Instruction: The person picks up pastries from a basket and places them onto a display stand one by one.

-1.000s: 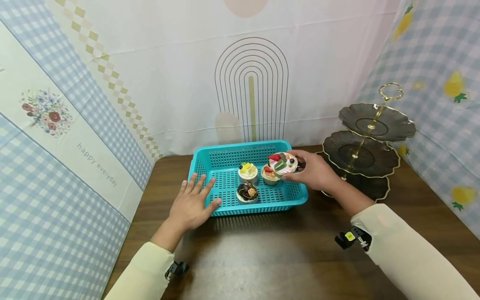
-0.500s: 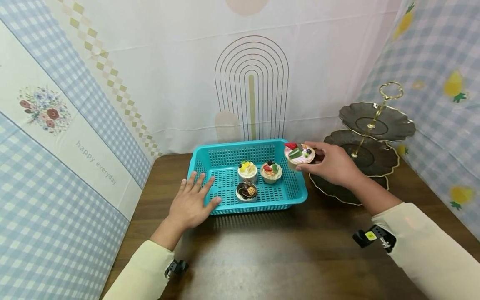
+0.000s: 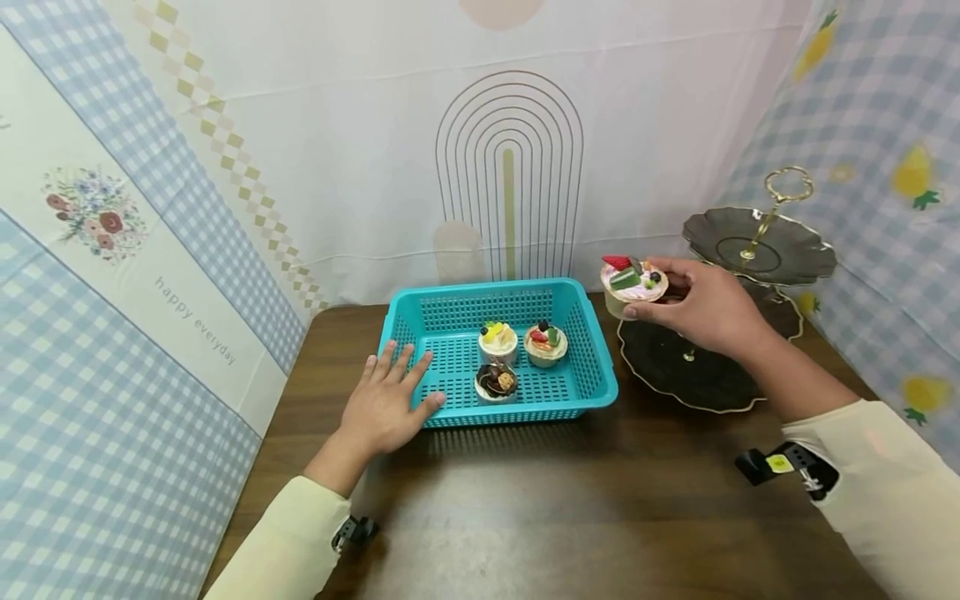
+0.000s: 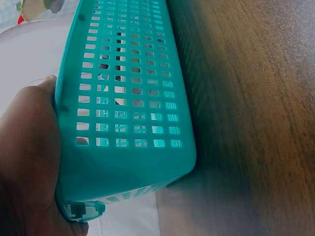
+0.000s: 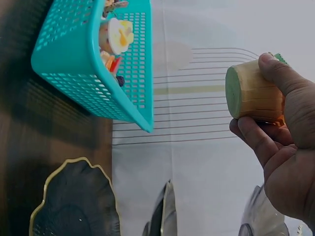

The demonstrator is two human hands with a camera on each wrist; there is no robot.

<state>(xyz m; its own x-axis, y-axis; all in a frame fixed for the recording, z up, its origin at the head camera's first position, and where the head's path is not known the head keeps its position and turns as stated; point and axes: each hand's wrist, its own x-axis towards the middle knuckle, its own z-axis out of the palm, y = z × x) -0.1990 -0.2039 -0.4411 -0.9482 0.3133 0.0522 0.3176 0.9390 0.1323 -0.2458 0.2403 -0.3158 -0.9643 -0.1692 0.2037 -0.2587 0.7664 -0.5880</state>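
Note:
My right hand (image 3: 712, 307) pinches a cupcake (image 3: 632, 287) topped with pink cream, a strawberry and a green slice, raised between the basket and the tiered stand. The right wrist view shows the thumb and fingers on either side of its pale cup (image 5: 253, 93). With fingers straight and spread, my left hand (image 3: 386, 408) rests on the near left corner of the turquoise basket (image 3: 405, 312). Inside the basket stand a yellow-topped cupcake (image 3: 498, 343), a strawberry-topped cupcake (image 3: 546, 345) and a chocolate-topped cupcake (image 3: 496, 383).
A dark three-tier stand (image 3: 757, 242) with gold scalloped edges and a ring handle is at the right, its middle plate partly hidden by my right hand. The brown wooden table (image 3: 525, 508) reaches back to a patterned cloth (image 3: 360, 167).
My right hand has lifted the pink-cream cupcake up out of the basket and moved right with it, toward the stand. The left hand stays on the basket corner.

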